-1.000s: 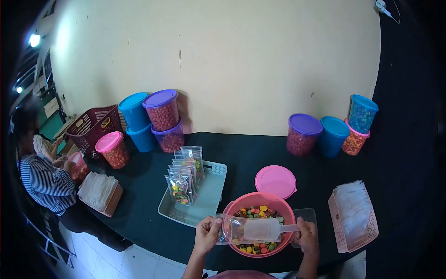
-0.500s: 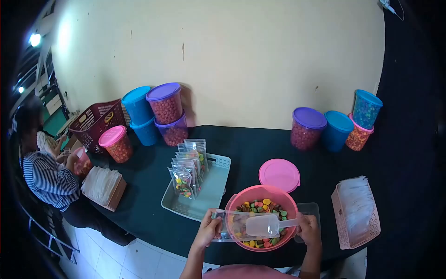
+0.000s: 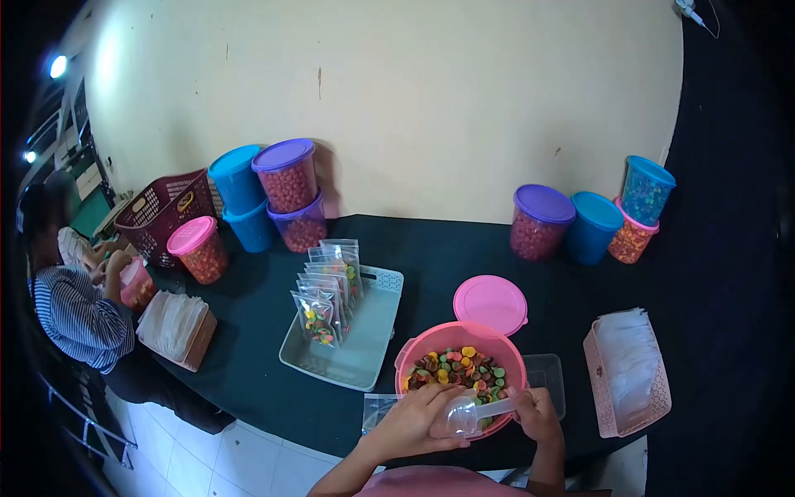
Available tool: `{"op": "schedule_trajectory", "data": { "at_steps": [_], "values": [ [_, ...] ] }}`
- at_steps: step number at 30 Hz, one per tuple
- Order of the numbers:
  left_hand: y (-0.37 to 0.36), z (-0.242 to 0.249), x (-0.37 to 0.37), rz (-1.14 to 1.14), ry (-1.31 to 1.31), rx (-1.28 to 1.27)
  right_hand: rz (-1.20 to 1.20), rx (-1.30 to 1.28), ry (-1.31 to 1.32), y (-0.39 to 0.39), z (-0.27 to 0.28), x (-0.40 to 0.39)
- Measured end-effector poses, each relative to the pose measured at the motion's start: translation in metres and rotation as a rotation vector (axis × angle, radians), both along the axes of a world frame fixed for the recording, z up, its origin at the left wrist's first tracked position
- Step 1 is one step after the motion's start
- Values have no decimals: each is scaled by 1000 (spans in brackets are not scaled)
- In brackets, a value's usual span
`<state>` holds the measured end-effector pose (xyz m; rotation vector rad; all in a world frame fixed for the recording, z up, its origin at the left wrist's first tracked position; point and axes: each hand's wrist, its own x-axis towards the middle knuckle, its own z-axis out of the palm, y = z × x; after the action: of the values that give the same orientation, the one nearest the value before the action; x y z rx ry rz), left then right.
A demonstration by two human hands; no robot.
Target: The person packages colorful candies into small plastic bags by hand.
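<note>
Both left hand [image 3: 411, 422] and right hand [image 3: 537, 414] hold a scoop [image 3: 461, 417], dark table [image 3: 431, 248] and pale wall [image 3: 431, 108] beyond.

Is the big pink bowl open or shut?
Open: nothing lids the pink bowl, so the coloured pieces inside show from above. A pink lid lies on the table beyond it.

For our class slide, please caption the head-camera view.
Right hand grips a clear scoop over a pink bowl of colourful pieces.
</note>
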<state>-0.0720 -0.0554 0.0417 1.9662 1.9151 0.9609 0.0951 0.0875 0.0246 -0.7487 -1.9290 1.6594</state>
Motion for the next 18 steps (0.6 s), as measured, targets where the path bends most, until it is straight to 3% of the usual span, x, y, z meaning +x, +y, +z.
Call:
{"op": "schedule_trajectory", "data": {
  "at_steps": [12, 15, 18],
  "values": [
    [-16, -11, -10, 55, -123, -8, 38, 91, -53, 4, 21, -3],
    [-25, -25, -21, 76, -253, 78, -90, 69, -15, 16, 34, 8],
    [-39, -32, -34, 73, -360, 25, -222, 227, 15, 26, 49, 4]
  ]
}}
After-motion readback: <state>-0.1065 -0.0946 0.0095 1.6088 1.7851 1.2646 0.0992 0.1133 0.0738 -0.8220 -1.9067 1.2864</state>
